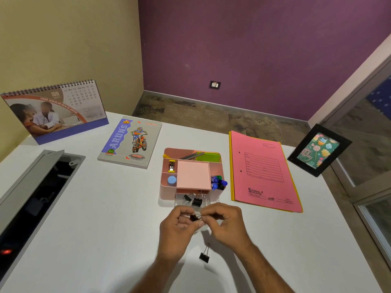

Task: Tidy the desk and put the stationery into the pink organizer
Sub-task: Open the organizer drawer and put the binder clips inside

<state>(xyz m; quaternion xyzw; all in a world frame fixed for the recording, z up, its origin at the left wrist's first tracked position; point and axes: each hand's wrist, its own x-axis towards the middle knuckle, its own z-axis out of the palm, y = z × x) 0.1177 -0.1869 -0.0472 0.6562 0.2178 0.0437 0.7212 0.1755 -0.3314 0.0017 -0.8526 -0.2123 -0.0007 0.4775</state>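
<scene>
Hands first, low over the white desk (105, 240): both forearms reach in from the near edge, and between them, right by the wrists, a lone black binder clip (204, 257) lies on the desk with its wire handles pointing away. Just beyond it the left hand (176, 226) and the right hand (227, 222) meet fingertip to fingertip, both pinching one small black clip (193, 217) held just above the surface. Right past the knuckles, the organizer's clear drawer (191, 203) sits pulled out, with a few more black clips inside. Behind that stands the pink organizer (167, 193) itself, mid-desk: a blue-capped jar (172, 180) in its front left pocket, a small yellow item (171, 166) in the pocket behind, a pink square pad (193, 174) across the middle, blue and green markers (219, 182) bunched at the right, green sticky notes (208, 157) at the back. To the right lies a pink file folder (264, 172), flat, near the organizer but not touching. To the left, further back, a notebook (130, 142) with a motorbike rider on the cover. On the left side an open grey cable hatch (31, 187) is set into the desk. At the far left a desk calendar (55, 111) stands upright; at the far right corner a black photo frame (319, 150) leans back
</scene>
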